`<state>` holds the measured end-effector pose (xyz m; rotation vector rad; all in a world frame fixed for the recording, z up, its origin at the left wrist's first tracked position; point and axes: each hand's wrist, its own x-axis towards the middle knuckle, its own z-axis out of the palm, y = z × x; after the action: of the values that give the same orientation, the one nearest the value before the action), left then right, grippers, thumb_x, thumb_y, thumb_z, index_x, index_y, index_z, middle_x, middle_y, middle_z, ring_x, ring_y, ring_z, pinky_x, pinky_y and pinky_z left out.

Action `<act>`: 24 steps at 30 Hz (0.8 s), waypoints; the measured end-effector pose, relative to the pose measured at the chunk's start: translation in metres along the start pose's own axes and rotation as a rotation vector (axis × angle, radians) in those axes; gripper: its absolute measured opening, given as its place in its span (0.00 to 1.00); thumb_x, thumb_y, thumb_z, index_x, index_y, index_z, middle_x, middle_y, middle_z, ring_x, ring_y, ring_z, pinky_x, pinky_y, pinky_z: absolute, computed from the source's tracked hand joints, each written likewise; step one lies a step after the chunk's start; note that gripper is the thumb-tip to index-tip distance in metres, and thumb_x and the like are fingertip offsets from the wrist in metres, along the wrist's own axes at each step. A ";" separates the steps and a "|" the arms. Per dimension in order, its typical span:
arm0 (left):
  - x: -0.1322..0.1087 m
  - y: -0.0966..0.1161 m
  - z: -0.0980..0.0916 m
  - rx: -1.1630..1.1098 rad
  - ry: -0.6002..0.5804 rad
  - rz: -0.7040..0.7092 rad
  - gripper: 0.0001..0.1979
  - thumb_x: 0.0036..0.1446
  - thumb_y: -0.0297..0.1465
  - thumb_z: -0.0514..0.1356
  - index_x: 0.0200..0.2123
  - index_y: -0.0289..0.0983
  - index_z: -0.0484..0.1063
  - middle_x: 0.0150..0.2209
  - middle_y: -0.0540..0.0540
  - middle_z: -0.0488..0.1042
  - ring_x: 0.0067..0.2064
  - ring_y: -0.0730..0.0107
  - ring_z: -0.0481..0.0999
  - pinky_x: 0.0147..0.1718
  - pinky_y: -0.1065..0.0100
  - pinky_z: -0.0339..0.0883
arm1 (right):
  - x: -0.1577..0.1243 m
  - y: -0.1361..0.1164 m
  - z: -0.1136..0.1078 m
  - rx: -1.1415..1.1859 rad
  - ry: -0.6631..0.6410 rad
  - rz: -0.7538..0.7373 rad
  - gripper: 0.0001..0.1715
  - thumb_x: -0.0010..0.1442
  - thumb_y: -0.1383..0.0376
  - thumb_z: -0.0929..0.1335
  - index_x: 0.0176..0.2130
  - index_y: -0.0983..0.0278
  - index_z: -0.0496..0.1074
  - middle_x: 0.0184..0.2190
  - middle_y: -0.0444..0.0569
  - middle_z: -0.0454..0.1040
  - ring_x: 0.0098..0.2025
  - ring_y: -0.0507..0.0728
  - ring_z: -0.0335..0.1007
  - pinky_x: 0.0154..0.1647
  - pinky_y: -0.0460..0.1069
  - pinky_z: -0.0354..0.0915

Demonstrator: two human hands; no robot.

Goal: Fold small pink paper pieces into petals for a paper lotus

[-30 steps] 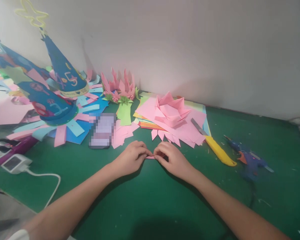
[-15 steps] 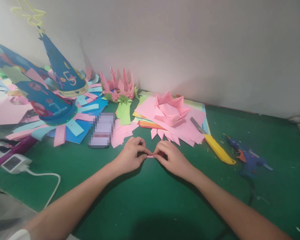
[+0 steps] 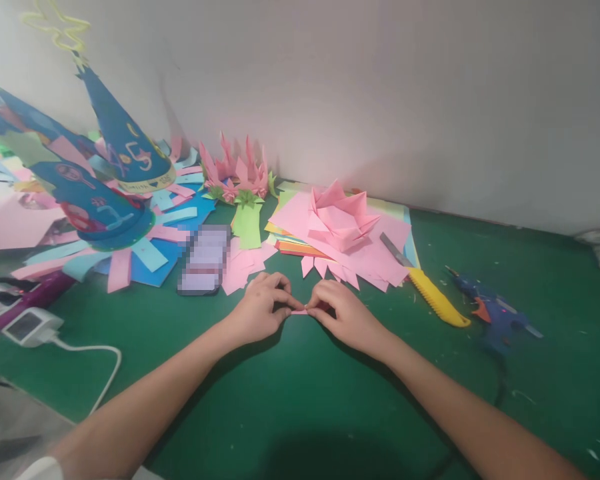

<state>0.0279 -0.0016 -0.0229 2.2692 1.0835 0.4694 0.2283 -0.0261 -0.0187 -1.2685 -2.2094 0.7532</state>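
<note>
Blue paper cones (image 3: 115, 127) decorate the far left, then a pixelated phone (image 3: 203, 260) lies on the green table (image 3: 260, 407). The person's left hand (image 3: 260, 310) pinches a small pink paper piece (image 3: 299, 312), thumb and forefinger narrow at its left end. The piece sits between both hands. The right hand (image 3: 347, 312) pinches its other end, beyond which rests a pink paper flower (image 3: 343, 217). Rightward lie a yellow cutter (image 3: 437, 297) and a blue glue gun (image 3: 500, 321).

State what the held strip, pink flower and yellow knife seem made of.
Held strip: probably paper, looking thin and matte. Pink flower: likely matte paper, crisply folded. Yellow knife: handle likely matte plastic, ridged, evenly coloured; blade apparently metal, dull grey.
</note>
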 end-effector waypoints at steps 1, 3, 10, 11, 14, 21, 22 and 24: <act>0.000 0.002 0.001 0.010 0.013 -0.004 0.12 0.51 0.23 0.59 0.34 0.45 0.78 0.36 0.48 0.68 0.40 0.65 0.64 0.42 0.61 0.59 | 0.000 0.000 0.000 0.013 -0.004 0.006 0.08 0.57 0.72 0.66 0.27 0.63 0.64 0.27 0.44 0.66 0.33 0.54 0.61 0.34 0.49 0.56; -0.001 0.006 0.003 0.044 0.053 -0.015 0.15 0.48 0.19 0.57 0.33 0.43 0.78 0.35 0.48 0.69 0.39 0.65 0.64 0.41 0.61 0.59 | 0.000 0.000 -0.002 0.048 -0.016 0.024 0.06 0.57 0.72 0.65 0.29 0.63 0.65 0.28 0.45 0.67 0.33 0.54 0.62 0.34 0.49 0.57; -0.001 0.016 0.012 0.093 0.145 -0.009 0.05 0.49 0.26 0.59 0.28 0.40 0.75 0.36 0.48 0.70 0.39 0.64 0.65 0.41 0.59 0.57 | -0.002 0.001 -0.003 0.124 -0.028 0.093 0.04 0.58 0.70 0.64 0.35 0.62 0.66 0.31 0.45 0.68 0.34 0.54 0.63 0.34 0.48 0.61; 0.000 0.017 0.013 0.090 0.146 -0.005 0.03 0.49 0.27 0.60 0.28 0.39 0.74 0.36 0.48 0.70 0.39 0.64 0.65 0.41 0.59 0.57 | -0.002 0.002 -0.002 0.123 -0.018 0.086 0.03 0.58 0.70 0.65 0.35 0.62 0.66 0.31 0.45 0.68 0.34 0.54 0.64 0.34 0.48 0.61; 0.000 0.017 0.015 0.077 0.137 -0.007 0.02 0.52 0.30 0.61 0.30 0.38 0.72 0.37 0.47 0.70 0.39 0.64 0.65 0.40 0.60 0.57 | -0.004 0.005 -0.001 0.082 0.034 0.034 0.02 0.58 0.67 0.66 0.35 0.62 0.67 0.33 0.46 0.69 0.37 0.55 0.64 0.37 0.50 0.61; -0.003 0.018 0.016 0.106 0.120 -0.009 0.03 0.55 0.31 0.58 0.34 0.38 0.70 0.38 0.46 0.68 0.40 0.63 0.64 0.40 0.59 0.57 | -0.007 0.009 -0.002 -0.055 0.092 -0.039 0.06 0.59 0.61 0.67 0.33 0.62 0.70 0.34 0.48 0.69 0.39 0.57 0.64 0.41 0.52 0.60; -0.003 0.018 0.016 0.110 0.119 -0.008 0.03 0.55 0.31 0.58 0.34 0.38 0.70 0.38 0.46 0.67 0.40 0.63 0.64 0.40 0.59 0.57 | -0.007 0.009 -0.002 -0.057 0.085 -0.047 0.07 0.60 0.61 0.67 0.33 0.62 0.69 0.33 0.47 0.69 0.38 0.56 0.63 0.40 0.52 0.59; -0.002 0.019 0.016 0.119 0.123 -0.005 0.04 0.56 0.30 0.57 0.35 0.38 0.69 0.38 0.46 0.68 0.39 0.63 0.64 0.40 0.60 0.57 | -0.007 0.008 -0.002 -0.052 0.068 -0.068 0.07 0.61 0.61 0.66 0.32 0.62 0.68 0.31 0.47 0.70 0.37 0.56 0.63 0.39 0.52 0.59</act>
<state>0.0462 -0.0184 -0.0232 2.3662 1.2062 0.5629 0.2379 -0.0279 -0.0237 -1.2188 -2.2189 0.6210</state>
